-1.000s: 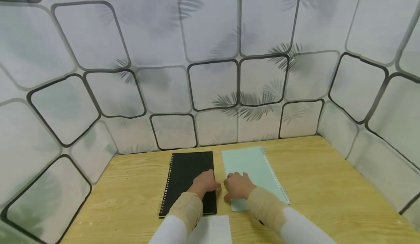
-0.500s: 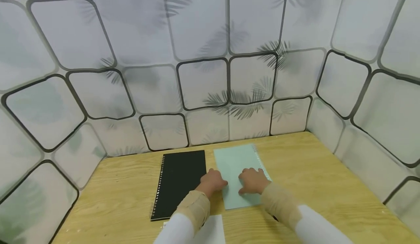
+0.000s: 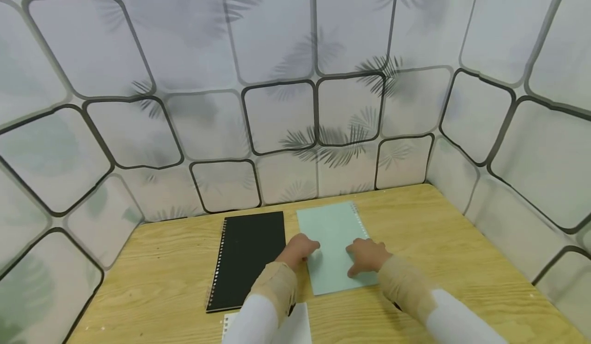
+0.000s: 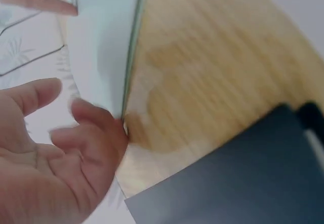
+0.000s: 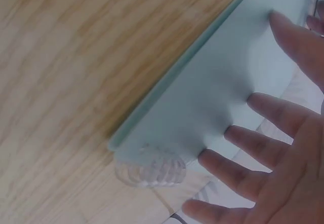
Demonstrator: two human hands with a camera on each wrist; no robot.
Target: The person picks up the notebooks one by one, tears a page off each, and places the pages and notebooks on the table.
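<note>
A mint-green spiral notebook (image 3: 329, 231) lies closed on the table, its clear ring binding along the right side. My right hand (image 3: 368, 256) is spread over the right part of its cover; in the right wrist view the fingertips (image 5: 255, 100) are at the cover, thumb and fingers apart. At the notebook's left edge is my left hand (image 3: 300, 249). The left wrist view shows its fingers (image 4: 96, 115) loosely bent beside that edge, with nothing gripped. To the left lies a black spiral notebook (image 3: 251, 256), partly covered by the left forearm.
Below the left wrist, a white spiral-bound pad (image 3: 300, 326) shows in part at the table's near edge. The wooden table (image 3: 461, 262) meets patterned cloth walls (image 3: 281, 118) at the back and sides.
My left hand has moved right, from the black notebook's right edge to the green notebook's left edge. The right hand has slid right across the green cover. The head view has shifted slightly.
</note>
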